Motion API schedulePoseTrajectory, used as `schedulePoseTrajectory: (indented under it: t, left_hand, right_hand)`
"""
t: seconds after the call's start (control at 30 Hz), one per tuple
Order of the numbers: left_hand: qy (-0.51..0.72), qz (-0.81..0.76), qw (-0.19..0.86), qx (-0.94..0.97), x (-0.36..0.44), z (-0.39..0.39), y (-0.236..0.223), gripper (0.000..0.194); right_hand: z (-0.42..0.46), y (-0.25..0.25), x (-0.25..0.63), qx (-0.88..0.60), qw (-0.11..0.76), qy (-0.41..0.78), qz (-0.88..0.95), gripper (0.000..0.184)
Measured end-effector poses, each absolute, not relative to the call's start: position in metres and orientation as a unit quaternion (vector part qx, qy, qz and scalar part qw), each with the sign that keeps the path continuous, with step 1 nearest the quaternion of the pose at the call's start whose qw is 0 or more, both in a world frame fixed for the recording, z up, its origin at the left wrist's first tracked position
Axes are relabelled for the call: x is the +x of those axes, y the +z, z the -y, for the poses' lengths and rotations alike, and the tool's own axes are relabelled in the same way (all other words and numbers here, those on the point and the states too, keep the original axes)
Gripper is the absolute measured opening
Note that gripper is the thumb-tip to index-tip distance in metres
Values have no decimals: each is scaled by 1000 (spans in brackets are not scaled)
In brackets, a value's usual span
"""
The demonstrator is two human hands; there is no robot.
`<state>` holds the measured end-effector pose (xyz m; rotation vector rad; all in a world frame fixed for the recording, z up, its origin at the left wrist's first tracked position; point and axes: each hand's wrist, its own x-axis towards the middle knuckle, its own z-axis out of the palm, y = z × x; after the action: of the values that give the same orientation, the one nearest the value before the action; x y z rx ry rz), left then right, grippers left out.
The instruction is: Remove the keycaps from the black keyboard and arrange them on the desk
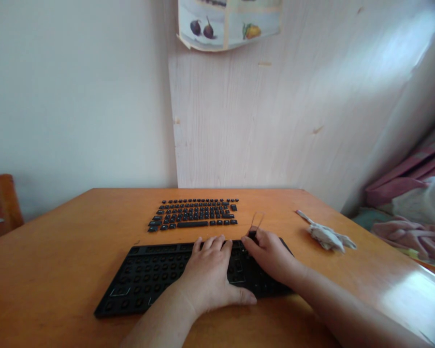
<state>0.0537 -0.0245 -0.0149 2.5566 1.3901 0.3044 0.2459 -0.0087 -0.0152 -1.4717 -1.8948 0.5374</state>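
Note:
A black keyboard (155,275) with most of its keycaps off lies in front of me, its bare switches showing. My left hand (212,270) rests on the middle of it, fingers spread and thumb stretched toward the near edge. Over the keyboard's right part, my right hand (270,253) is closed on a keycap puller (253,233), whose two thin wires stick up past the fingers. A small dark piece shows between thumb and forefinger; whether it is the puller's handle or a keycap, I cannot tell. Behind the keyboard, loose black keycaps (192,224) lie in rows, laid out like a keyboard.
A crumpled whitish cloth or glove (328,236) lies on the wooden table (58,261) to the right. The wall (235,125) stands behind the table's far edge. A chair back (7,198) is at the left, and piled fabrics (402,232) are at the right.

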Motion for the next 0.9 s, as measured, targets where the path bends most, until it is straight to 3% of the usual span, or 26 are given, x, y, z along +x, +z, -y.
schedulePoseTrajectory:
  t: [0.47,0.73,0.8,0.9]
  left_hand:
    - [113,-475,121,864,55,23,-14,120]
    - [145,-470,147,858,53,22,-16,118]
    - [171,-464,163,854,53,21,-16,111]
    - [275,-454,200,824,57,17,-15,79]
  right_hand:
    - [6,-19,246,-566,396,243,681,18]
    - [0,-21,258,-573,468,299,603,24]
    - [1,-21,257,-550,484,327,597,25]
    - [5,-19,251,-506,515,355,594,27]
